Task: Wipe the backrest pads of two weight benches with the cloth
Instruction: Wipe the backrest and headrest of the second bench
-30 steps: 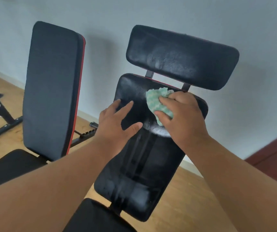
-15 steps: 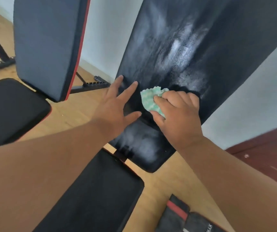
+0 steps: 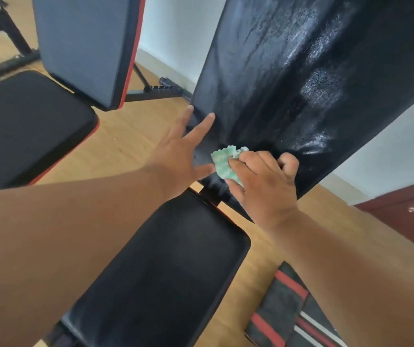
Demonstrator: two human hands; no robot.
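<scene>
Right hand: the right hand (image 3: pixel 261 186) pinched a green-and-white cloth (image 3: pixel 223 164) between thumb and curled fingers, pressing it against the low end of the near backrest pad (image 3: pixel 276 83).
Cloth: most of it was hidden under the fingers; only a crumpled corner with a zigzag edge showed.
Left hand: the left hand (image 3: pixel 178 156) lay spread, fingers straight and apart, fingertips touching the pad's left edge just beside the cloth; it held nothing.
Near backrest pad: black and glossy, streaked with pale smears; its top ran out of the picture, and its bottom corner was covered by the right hand.
Near seat: the black seat pad (image 3: pixel 166 271) sat below the hands, partly hidden by the left forearm.
Far backrest pad: the second backrest pad (image 3: pixel 83 46), grey-black with a red edge, stood upright to the left, its top cut off.
Far seat: another seat (image 3: pixel 25 126) was cut off at the left border.
Floor: wood floor (image 3: pixel 126 139); a striped red, black and white item (image 3: pixel 291 319) lay at bottom right, too cropped to identify.
</scene>
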